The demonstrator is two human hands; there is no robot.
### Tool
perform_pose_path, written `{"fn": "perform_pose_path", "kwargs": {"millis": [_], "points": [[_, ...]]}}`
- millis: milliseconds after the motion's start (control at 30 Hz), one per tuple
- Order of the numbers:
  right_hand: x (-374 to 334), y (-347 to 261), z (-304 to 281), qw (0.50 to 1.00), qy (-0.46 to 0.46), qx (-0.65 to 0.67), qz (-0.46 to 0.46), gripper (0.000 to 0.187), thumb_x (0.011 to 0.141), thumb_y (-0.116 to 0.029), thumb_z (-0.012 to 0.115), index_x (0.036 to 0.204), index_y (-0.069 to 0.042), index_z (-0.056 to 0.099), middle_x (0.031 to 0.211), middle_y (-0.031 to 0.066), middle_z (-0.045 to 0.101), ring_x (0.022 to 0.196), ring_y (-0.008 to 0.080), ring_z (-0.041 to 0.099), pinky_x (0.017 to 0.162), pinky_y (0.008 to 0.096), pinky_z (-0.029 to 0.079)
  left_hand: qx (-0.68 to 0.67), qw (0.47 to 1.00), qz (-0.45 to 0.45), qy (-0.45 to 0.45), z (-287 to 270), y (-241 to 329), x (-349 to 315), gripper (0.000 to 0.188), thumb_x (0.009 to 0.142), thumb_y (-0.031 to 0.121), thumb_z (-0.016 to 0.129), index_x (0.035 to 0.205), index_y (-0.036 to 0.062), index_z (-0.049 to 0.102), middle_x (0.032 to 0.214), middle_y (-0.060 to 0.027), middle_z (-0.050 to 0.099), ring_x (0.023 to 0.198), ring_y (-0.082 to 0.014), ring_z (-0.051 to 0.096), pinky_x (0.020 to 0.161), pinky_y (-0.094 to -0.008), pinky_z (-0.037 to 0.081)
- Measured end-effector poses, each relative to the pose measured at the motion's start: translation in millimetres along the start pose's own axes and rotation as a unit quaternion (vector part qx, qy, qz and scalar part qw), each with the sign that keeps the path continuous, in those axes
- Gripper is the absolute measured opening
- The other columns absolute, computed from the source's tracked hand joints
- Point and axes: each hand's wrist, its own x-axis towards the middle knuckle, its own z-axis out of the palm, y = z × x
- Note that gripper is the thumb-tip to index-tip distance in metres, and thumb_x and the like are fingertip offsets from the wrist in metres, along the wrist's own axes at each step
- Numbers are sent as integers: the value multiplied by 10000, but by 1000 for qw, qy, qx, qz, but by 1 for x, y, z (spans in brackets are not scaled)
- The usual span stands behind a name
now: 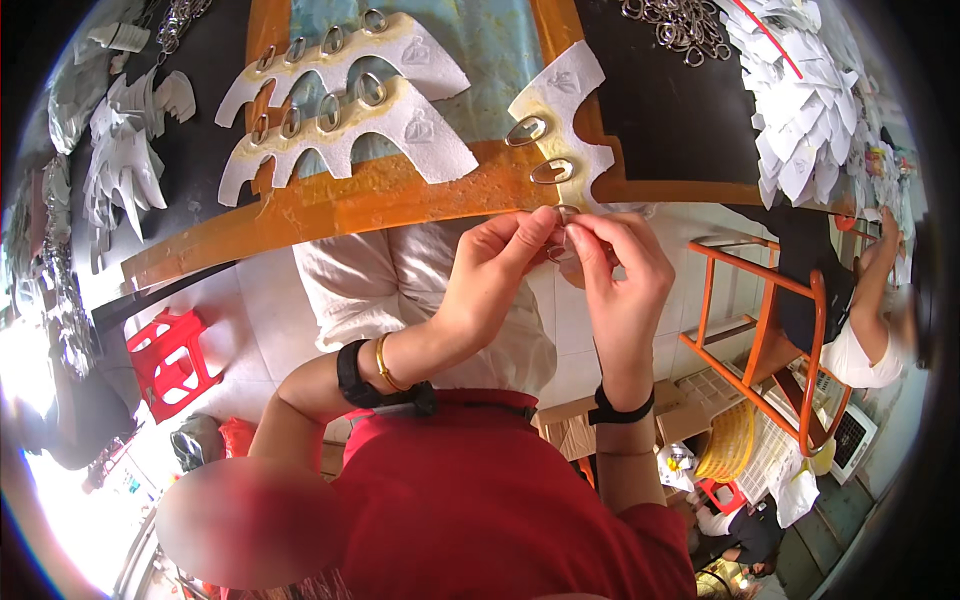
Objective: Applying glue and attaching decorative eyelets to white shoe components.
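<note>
At the table's near edge, my left hand [490,262] and my right hand [632,262] meet with thumbs and forefingers pinched together. Between the fingertips is an oval metal ring [557,254], partly hidden, at the near end of a scalloped white piece [578,88]. Farther up this piece sit two more oval rings [552,171], on yellowish, glue-like stains. To the left lie two similar white pieces, a nearer one [445,150] and a farther one [432,68], each with several rings along its scalloped side.
Brown tape [330,215] borders the table's near edge. A pile of metal rings [685,30] lies at the far right, beside stacked white pieces [800,130]. More white pieces [120,150] are at the left. A red stool [172,362] and an orange-framed chair [765,350] stand below; another person sits at right.
</note>
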Motion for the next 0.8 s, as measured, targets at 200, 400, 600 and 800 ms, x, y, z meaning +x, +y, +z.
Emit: {"fn": "perform_pose_path", "kwargs": {"millis": [200, 400, 600, 800], "points": [[3, -7, -2, 997, -19, 25, 65, 78, 770, -24, 647, 838, 2, 620, 753, 73, 597, 611, 136, 583, 501, 228, 450, 195, 976, 95, -1, -4, -3, -2, 185, 905, 142, 529, 942, -7, 633, 916, -50, 640, 847, -90, 574, 769, -240, 463], [3, 1, -3, 993, -63, 41, 89, 85, 757, -3, 643, 833, 3, 607, 770, 86, 606, 615, 158, 594, 515, 245, 457, 339, 925, 172, 25, -8, -5, 0, 183, 845, 162, 620, 885, -12, 660, 740, -54, 642, 664, -53, 534, 588, -222, 439], [7, -7, -1, 994, -80, -58, 53, 99, 735, 9, 635, 796, -6, 559, 718, 69, 565, 543, 147, 527, 494, 265, 433, 345, 932, 116, 8, -6, 5, -4, 201, 878, 150, 577, 946, -25, 650, 913, -64, 647, 818, -85, 572, 743, -232, 458], [8, 4, -8, 959, -80, 192, 192, 61, 752, -2, 608, 786, -6, 558, 671, -61, 481, 619, -10, 433, 539, 155, 343, 25, 999, -24, 10, -5, 6, -2, 211, 896, 194, 537, 915, -1, 613, 872, -49, 624, 774, -122, 578, 742, -273, 472]]}}
